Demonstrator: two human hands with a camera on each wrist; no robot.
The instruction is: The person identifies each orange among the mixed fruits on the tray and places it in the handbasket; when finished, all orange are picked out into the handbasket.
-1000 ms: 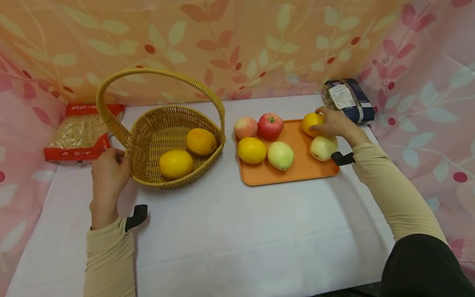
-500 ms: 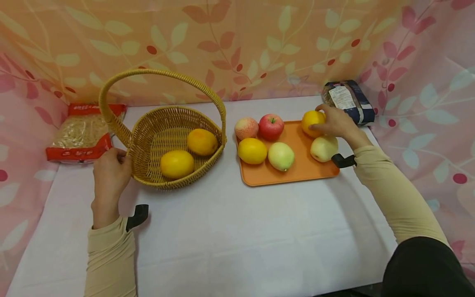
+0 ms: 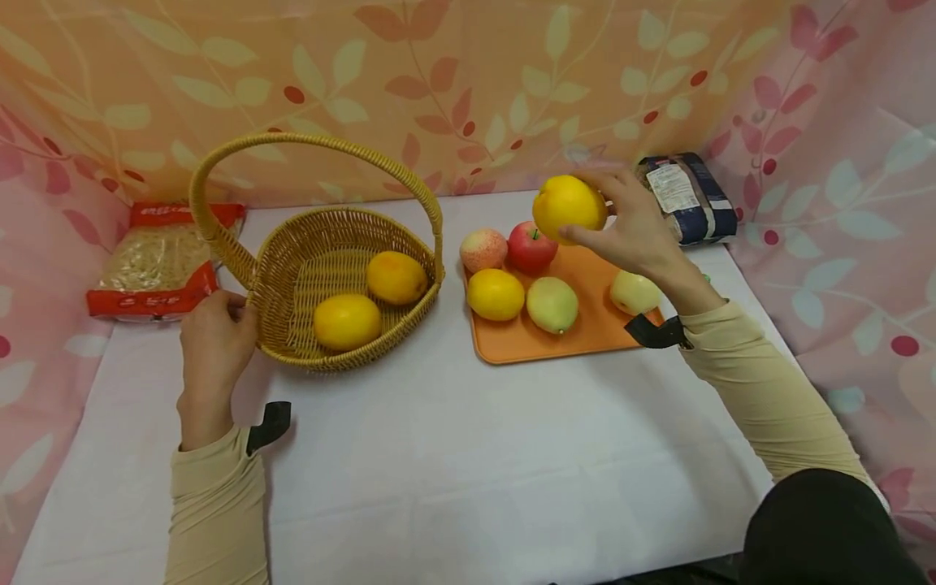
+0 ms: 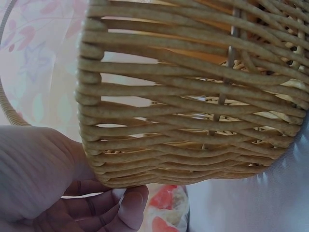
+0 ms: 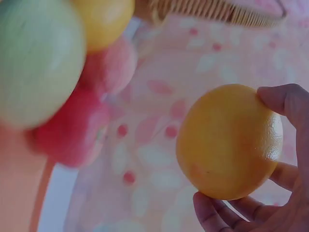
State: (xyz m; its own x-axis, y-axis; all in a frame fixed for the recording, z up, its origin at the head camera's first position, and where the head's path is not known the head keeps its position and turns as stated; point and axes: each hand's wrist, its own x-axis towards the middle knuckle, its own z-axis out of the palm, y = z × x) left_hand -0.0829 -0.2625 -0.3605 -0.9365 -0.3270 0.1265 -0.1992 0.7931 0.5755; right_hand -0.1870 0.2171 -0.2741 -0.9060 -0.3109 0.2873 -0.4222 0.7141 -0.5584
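Now that the orange (image 3: 569,210) has left the tray (image 3: 595,313), the pick-up looks done — it hangs near the apple (image 3: 530,249), a smooth, glossy globe in the right hand (image 3: 632,223), thumb and fingers half-spread around it. The left hand (image 3: 218,345) pinches the basket (image 3: 314,272) at its rim — coarse, ropy woven strands.

The right hand (image 3: 634,223) holds a glossy yellow fruit (image 3: 568,207) aloft, well apart from the upright wicker basket (image 3: 329,230).
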